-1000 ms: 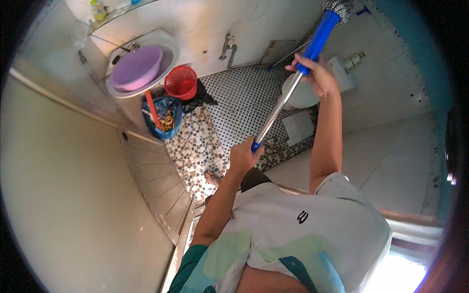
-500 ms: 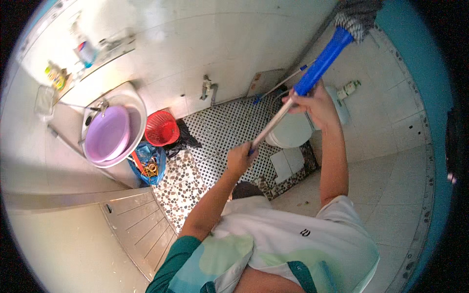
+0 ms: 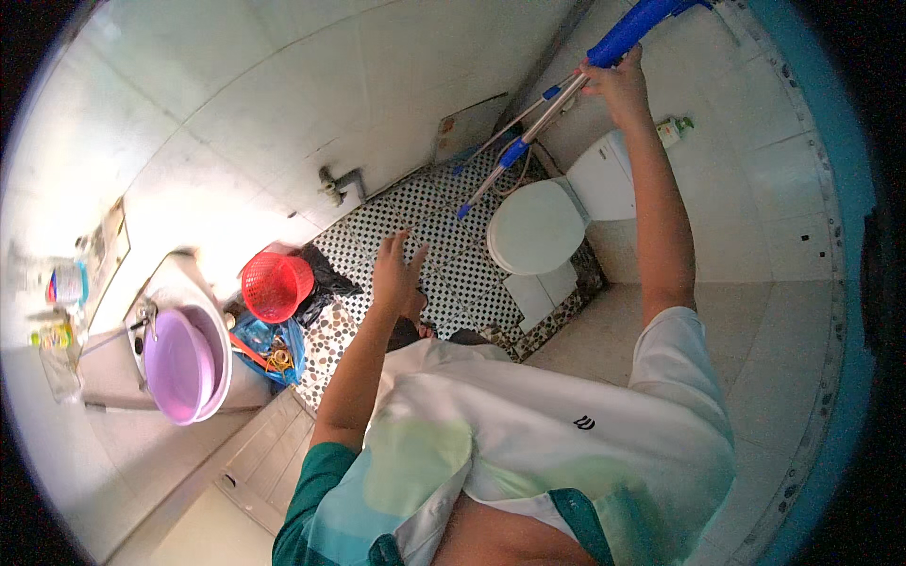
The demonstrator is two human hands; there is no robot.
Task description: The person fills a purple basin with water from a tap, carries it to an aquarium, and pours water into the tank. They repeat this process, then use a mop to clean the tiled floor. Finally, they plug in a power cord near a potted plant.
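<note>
My right hand (image 3: 618, 90) is raised at the upper right and closed round the mop (image 3: 555, 106), just below its thick blue sleeve. The mop slants with its metal handle running down toward the tiled floor and its blue end low. Its strand head is not visible, as the top passes beyond the picture's edge. My left hand (image 3: 396, 269) hangs in front of my body with its fingers apart and nothing in it, clear of the handle.
A white toilet (image 3: 536, 229) with its lid down stands right of the middle. To the left are a sink (image 3: 175, 274) holding purple basins (image 3: 177, 363), a red basket (image 3: 276, 286) and a blue bag (image 3: 283, 330). Another thin pole (image 3: 505, 132) leans at the far corner. A pipe tap (image 3: 332, 184) juts from the wall.
My left hand has let go of the handle's lower end and opened. My right hand has carried the mop up and away, taking its head out of sight. The view has turned.
</note>
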